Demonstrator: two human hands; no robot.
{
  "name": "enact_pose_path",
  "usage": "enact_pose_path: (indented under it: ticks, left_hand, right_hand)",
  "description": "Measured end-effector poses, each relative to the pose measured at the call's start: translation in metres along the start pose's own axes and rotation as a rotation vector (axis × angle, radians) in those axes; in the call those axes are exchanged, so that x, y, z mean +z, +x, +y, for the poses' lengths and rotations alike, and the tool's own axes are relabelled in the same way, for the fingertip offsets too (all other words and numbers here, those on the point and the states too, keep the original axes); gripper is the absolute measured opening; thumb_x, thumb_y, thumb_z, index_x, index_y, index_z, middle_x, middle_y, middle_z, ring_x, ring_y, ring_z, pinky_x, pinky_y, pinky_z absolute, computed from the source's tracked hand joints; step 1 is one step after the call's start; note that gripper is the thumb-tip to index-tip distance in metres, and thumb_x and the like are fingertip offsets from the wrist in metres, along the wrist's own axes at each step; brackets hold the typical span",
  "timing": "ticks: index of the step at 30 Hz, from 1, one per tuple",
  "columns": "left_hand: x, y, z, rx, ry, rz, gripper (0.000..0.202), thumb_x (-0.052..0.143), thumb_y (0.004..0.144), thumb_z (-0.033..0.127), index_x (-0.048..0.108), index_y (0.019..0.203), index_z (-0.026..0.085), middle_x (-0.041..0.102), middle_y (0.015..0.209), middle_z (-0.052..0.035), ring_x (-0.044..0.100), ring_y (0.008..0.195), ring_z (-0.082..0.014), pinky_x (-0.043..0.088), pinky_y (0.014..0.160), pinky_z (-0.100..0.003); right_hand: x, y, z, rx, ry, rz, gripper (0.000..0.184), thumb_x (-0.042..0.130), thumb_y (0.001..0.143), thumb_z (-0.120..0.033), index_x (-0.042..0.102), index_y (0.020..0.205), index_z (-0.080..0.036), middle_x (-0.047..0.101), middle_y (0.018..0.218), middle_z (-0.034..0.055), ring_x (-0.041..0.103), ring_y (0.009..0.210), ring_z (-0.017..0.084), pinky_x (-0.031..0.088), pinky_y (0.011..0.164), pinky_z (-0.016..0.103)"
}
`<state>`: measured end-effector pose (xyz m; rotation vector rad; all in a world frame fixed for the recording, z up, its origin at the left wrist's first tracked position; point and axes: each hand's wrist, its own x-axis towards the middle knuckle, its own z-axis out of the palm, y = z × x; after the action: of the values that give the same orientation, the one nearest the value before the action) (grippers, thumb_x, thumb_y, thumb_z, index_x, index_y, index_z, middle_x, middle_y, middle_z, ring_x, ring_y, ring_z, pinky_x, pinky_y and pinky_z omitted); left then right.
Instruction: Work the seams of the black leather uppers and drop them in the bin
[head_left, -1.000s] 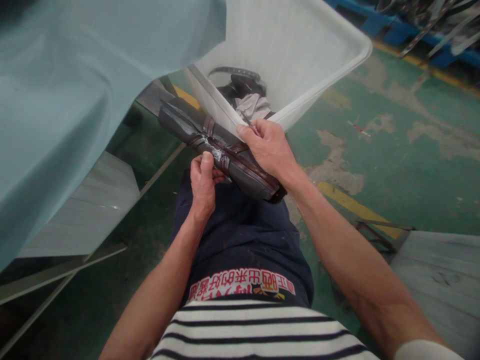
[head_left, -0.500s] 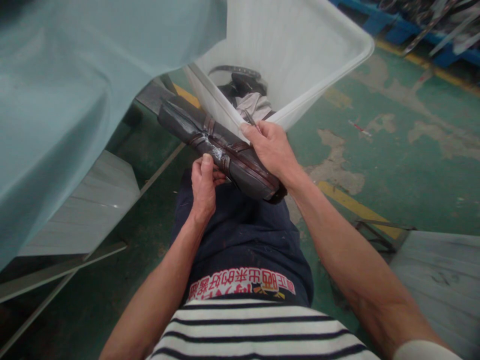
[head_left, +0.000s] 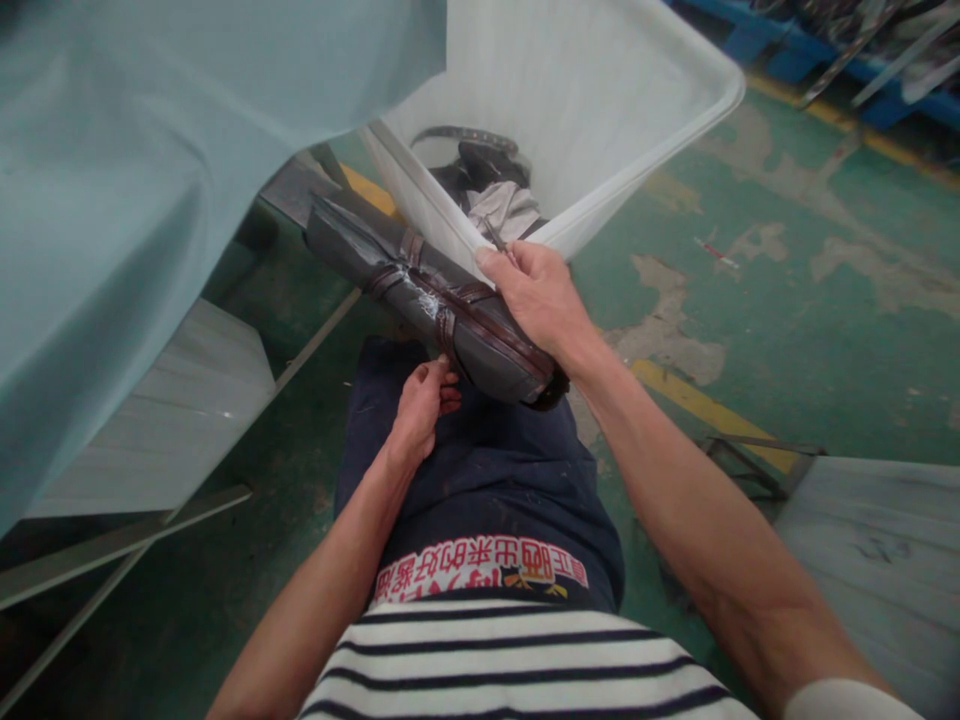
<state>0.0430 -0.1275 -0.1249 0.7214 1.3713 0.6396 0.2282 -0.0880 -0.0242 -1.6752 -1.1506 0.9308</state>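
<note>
A long, rounded dark grey leather-like bag (head_left: 375,245) with brown straps and piping slants across in front of my thighs. White, thread-like marks lie along its middle. My left hand (head_left: 426,400) is closed in a pinch at its lower edge, close to a brown strap. What the fingertips hold there is too small to make out. Over the upper right part of the bag, my right hand (head_left: 536,295) is closed around a small pointed metal tool (head_left: 495,235), like thread snips, whose tips point up and left. Its lower fingers are hidden.
Behind the bag stands a big white bin (head_left: 600,110) holding dark pieces and a pale cloth (head_left: 506,208). Pale blue-green sheeting (head_left: 150,180) hangs at left, above a metal frame (head_left: 127,545). A grey panel (head_left: 877,560) stands at lower right. Blue pallets (head_left: 795,60) are at the far right.
My left hand has moved down and slightly right, its thumb leaving the bag's top surface for a pinch at the lower edge. My right hand stays nearly in place with the tool.
</note>
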Motion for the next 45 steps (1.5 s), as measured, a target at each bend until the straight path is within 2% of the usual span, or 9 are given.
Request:
enact_pose_path:
  ticks: [10, 16, 22, 29, 34, 37, 40, 43, 45]
  left_hand:
    - [0.004, 0.000, 0.009, -0.020, -0.005, 0.007, 0.040, 0.076, 0.076, 0.053, 0.057, 0.090, 0.021, 0.065, 0.088, 0.0018, 0.061, 0.063, -0.0073, 0.052, 0.059, -0.021]
    - [0.003, -0.002, 0.010, -0.018, 0.001, 0.009, 0.042, 0.077, 0.073, 0.054, 0.058, 0.091, 0.021, 0.064, 0.087, 0.0016, 0.061, 0.065, -0.0084, 0.053, 0.060, -0.021]
    - [0.003, -0.004, 0.014, 0.001, 0.003, 0.007, 0.043, 0.077, 0.072, 0.055, 0.058, 0.089, 0.021, 0.063, 0.087, 0.0019, 0.061, 0.066, -0.0083, 0.053, 0.061, -0.021]
    - [-0.004, -0.009, 0.024, 0.015, -0.018, 0.020, 0.038, 0.078, 0.069, 0.045, 0.060, 0.092, 0.021, 0.064, 0.089, 0.0023, 0.061, 0.066, -0.0074, 0.052, 0.061, -0.020]
    - [-0.013, -0.014, 0.031, 0.043, -0.044, 0.074, 0.039, 0.079, 0.067, 0.045, 0.061, 0.093, 0.021, 0.064, 0.084, 0.0042, 0.060, 0.062, -0.0065, 0.051, 0.060, -0.019]
    - [-0.017, -0.018, 0.033, 0.098, -0.067, 0.176, 0.036, 0.078, 0.068, 0.044, 0.060, 0.091, 0.022, 0.062, 0.080, 0.0052, 0.059, 0.062, -0.0069, 0.051, 0.060, -0.019]
    - [-0.021, -0.020, 0.036, 0.224, -0.142, 0.361, 0.030, 0.071, 0.075, 0.043, 0.058, 0.094, 0.023, 0.060, 0.080, 0.0054, 0.058, 0.061, -0.0074, 0.051, 0.061, -0.020]
    - [-0.028, -0.019, 0.044, 0.405, -0.166, 0.555, 0.025, 0.061, 0.087, 0.044, 0.058, 0.102, 0.024, 0.064, 0.090, 0.0024, 0.060, 0.065, -0.0085, 0.049, 0.061, -0.021]
    - [-0.035, -0.015, 0.051, 0.541, -0.132, 0.642, 0.031, 0.055, 0.095, 0.050, 0.060, 0.109, 0.023, 0.068, 0.103, -0.0017, 0.063, 0.074, -0.0107, 0.050, 0.064, -0.024]
  right_hand:
    - [0.001, 0.002, 0.003, -0.033, -0.026, -0.001, 0.049, 0.068, 0.102, -0.043, 0.042, 0.065, -0.024, 0.037, 0.065, -0.0063, 0.033, 0.067, 0.012, 0.026, 0.064, 0.032]
    - [0.002, 0.005, 0.012, -0.060, -0.041, 0.000, 0.045, 0.065, 0.102, -0.048, 0.046, 0.070, -0.024, 0.040, 0.069, -0.0051, 0.036, 0.070, 0.013, 0.029, 0.066, 0.032]
    - [0.001, 0.004, 0.011, -0.066, -0.063, 0.005, 0.043, 0.066, 0.101, -0.045, 0.044, 0.070, -0.025, 0.038, 0.071, -0.0050, 0.036, 0.072, 0.014, 0.031, 0.069, 0.032]
    - [0.000, 0.002, 0.008, -0.069, -0.106, 0.021, 0.041, 0.067, 0.099, -0.050, 0.048, 0.072, -0.025, 0.041, 0.071, -0.0036, 0.040, 0.074, 0.016, 0.036, 0.071, 0.032]
    - [0.000, 0.002, 0.008, -0.061, -0.100, 0.026, 0.042, 0.068, 0.099, -0.050, 0.048, 0.073, -0.025, 0.041, 0.071, -0.0040, 0.039, 0.075, 0.016, 0.035, 0.071, 0.031]
    - [0.000, 0.002, 0.007, -0.067, -0.101, 0.022, 0.042, 0.068, 0.099, -0.047, 0.046, 0.071, -0.025, 0.040, 0.071, -0.0040, 0.039, 0.075, 0.016, 0.034, 0.071, 0.031]
    - [0.000, 0.003, 0.007, -0.070, -0.090, 0.016, 0.042, 0.069, 0.099, -0.045, 0.046, 0.070, -0.025, 0.040, 0.072, -0.0039, 0.038, 0.074, 0.016, 0.034, 0.072, 0.032]
    - [0.000, 0.002, 0.007, -0.063, -0.080, 0.014, 0.043, 0.069, 0.099, -0.047, 0.045, 0.070, -0.025, 0.041, 0.072, -0.0037, 0.037, 0.074, 0.016, 0.034, 0.072, 0.032]
    - [0.000, 0.002, 0.007, -0.057, -0.087, 0.015, 0.042, 0.069, 0.098, -0.047, 0.045, 0.071, -0.025, 0.041, 0.071, -0.0039, 0.037, 0.074, 0.016, 0.034, 0.071, 0.032]
